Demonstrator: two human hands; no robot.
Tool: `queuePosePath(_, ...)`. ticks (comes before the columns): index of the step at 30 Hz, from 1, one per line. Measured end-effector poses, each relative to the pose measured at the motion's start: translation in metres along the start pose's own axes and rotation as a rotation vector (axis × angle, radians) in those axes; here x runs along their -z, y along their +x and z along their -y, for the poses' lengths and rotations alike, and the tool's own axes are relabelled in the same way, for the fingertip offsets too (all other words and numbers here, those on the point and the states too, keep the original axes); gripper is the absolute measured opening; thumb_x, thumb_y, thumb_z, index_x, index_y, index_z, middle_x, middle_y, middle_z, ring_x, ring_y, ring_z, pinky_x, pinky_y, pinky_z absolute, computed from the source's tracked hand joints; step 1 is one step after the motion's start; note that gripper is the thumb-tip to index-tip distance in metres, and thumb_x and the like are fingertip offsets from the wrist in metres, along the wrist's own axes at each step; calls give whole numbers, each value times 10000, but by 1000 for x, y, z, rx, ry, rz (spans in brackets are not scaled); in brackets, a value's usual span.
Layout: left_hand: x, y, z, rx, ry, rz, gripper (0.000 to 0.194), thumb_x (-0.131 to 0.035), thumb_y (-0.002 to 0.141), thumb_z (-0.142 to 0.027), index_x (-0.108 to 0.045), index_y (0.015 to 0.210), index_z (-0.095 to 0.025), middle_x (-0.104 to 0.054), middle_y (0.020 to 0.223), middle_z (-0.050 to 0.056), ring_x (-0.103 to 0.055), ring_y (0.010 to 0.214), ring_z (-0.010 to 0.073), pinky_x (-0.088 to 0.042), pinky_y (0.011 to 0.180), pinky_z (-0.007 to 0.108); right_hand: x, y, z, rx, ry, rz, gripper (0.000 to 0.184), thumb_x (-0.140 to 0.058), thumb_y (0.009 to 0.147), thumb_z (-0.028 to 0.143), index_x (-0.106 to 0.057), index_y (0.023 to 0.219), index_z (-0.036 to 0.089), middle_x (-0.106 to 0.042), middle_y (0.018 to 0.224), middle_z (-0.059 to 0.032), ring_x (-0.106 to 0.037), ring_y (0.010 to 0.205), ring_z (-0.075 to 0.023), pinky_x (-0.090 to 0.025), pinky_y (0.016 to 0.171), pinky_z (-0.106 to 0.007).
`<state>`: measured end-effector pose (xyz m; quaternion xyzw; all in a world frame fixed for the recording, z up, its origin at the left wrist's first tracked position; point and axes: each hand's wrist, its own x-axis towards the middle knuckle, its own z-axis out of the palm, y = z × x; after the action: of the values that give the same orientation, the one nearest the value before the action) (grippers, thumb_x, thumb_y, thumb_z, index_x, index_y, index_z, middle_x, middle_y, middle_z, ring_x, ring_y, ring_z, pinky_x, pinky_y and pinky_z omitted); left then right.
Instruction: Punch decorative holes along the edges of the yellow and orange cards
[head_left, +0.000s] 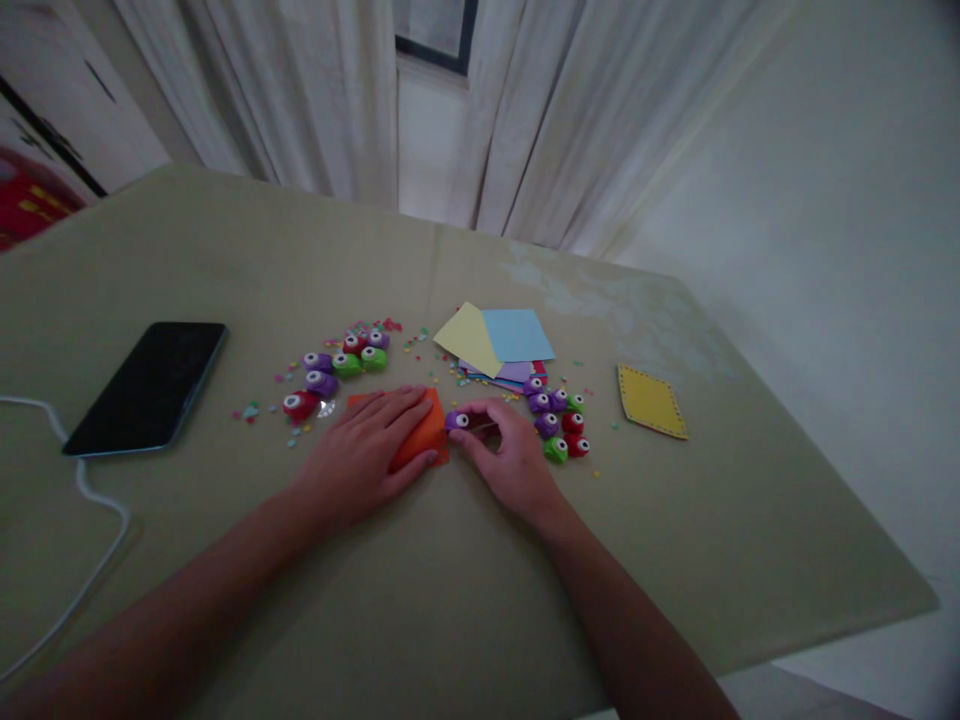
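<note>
My left hand [375, 435] lies flat with its fingers stretched out, pressing an orange sheet of paper [420, 440] onto the table. At the right edge of that sheet, my right hand [506, 450] pinches a small purple paper punch [457, 421] with a googly eye. Whether the paper sits inside the punch's slot I cannot make out. Several more purple, red and green punches [550, 424] stand in a group just right of my right hand. Another group of punches [321, 384] stands beyond my left hand.
Coloured sheets [517, 335] are stacked behind my hands, with paper confetti [251, 410] scattered around. A yellow card [651, 402] with small holes along its edges lies at the right. A black tablet [150, 390] with a white cable [105, 500] lies at the left.
</note>
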<state>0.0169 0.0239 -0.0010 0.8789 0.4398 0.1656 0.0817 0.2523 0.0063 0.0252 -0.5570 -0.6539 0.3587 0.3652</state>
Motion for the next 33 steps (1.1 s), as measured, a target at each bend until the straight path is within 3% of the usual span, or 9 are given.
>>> queuePosePath(9, 1, 1, -2, -4, 14, 16, 679, -423, 1100, -593, -543, 1592, -140, -515, 1675, 127, -510, 1527, 319, -371, 1290, 504, 4, 1, -5, 203, -188, 37, 202, -807, 949, 186, -752, 1143, 178, -762, 1085, -88, -714, 989, -234, -570, 917, -373)
queuePosePath(16, 0, 0, -3, -2, 40, 20, 645, -411, 1112, -527, -520, 1615, -138, -496, 1689, 126, -499, 1535, 314, -358, 1295, 498, 10, 3, -6, 193, -158, 132, 195, -793, 965, 192, -766, 1157, 204, -763, 1089, -73, -721, 941, -211, -577, 876, -352)
queuePosePath(21, -1, 0, -1, -46, 20, 23, 708, -429, 1105, -586, -473, 1647, -132, -468, 1706, 126, -449, 1572, 307, -313, 1322, 495, 9, 3, -6, 215, -145, 137, 204, -800, 964, 204, -777, 1166, 211, -775, 1083, -69, -728, 951, -212, -577, 884, -350)
queuePosePath(27, -2, 0, -1, -39, -13, 23, 776, -506, 1057, -653, -463, 1658, -165, -458, 1713, 124, -438, 1579, 326, -316, 1320, 505, 6, 4, -8, 202, -126, 93, 189, -807, 952, 203, -771, 1138, 205, -778, 1075, -69, -736, 908, -208, -590, 858, -347)
queuePosePath(33, 0, 0, -2, -34, 16, 41, 791, -462, 1067, -678, -467, 1654, -149, -446, 1721, 122, -434, 1581, 319, -304, 1320, 488, 2, 4, -10, 159, -103, 38, 173, -812, 942, 233, -764, 1105, 202, -781, 1033, -71, -742, 851, -209, -598, 799, -345)
